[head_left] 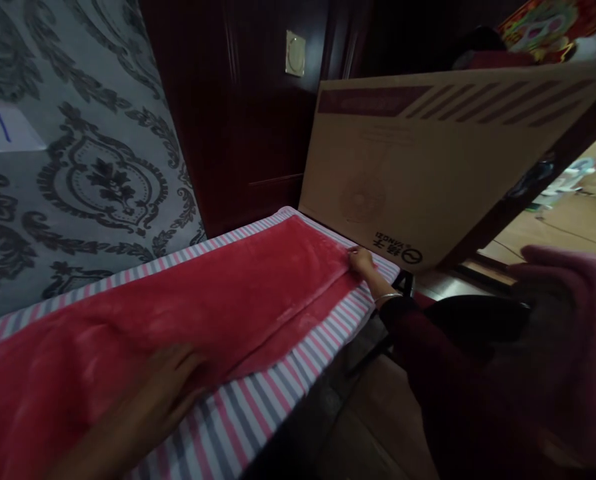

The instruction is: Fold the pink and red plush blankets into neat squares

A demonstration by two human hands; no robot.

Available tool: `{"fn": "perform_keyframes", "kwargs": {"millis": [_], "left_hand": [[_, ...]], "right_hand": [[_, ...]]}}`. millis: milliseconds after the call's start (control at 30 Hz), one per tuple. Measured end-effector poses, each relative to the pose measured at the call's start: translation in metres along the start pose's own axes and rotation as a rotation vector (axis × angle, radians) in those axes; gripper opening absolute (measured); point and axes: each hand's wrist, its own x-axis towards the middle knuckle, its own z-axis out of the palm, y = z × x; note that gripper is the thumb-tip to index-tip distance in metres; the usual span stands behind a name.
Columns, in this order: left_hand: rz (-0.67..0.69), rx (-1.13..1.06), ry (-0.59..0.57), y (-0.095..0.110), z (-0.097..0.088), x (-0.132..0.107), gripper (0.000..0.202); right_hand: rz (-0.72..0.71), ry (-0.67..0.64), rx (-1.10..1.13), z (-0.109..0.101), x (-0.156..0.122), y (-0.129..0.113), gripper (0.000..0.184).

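Note:
A long red plush cloth [248,280] lies along a narrow table or board with a striped cover [258,407] in pink, grey and white. One layer of the cloth is folded over, leaving a long edge along the near side; toward the left it is wrinkled. My right hand [362,263] pinches the cloth at its far right end, fingers closed on the edge. Over the near left part of the cloth is my left hand [171,383], blurred by motion. Its fingers are loosely stretched and apart, with nothing visible in them. Whether it presses on the cloth is unclear.
A large cardboard box [378,160] leans at the far end of the board, before a dark red wooden door [248,87]. Patterned wallpaper [103,173] runs along the left. Pink fabric [583,300] hangs over something dark at right.

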Motion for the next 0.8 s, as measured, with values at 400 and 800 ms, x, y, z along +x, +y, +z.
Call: {"fn": "perform_keyframes", "kwargs": {"millis": [400,800], "left_hand": [[0.127,0.244,-0.005,-0.006,0.014,-0.007,0.043],[0.023,0.249,-0.084,0.006,0.021,-0.011,0.043]], "right_hand": [[0.103,0.005,-0.042,-0.013,-0.029,-0.014,0.042],[0.128,0.042,-0.104,-0.037,-0.031,0.023,0.037]]}}
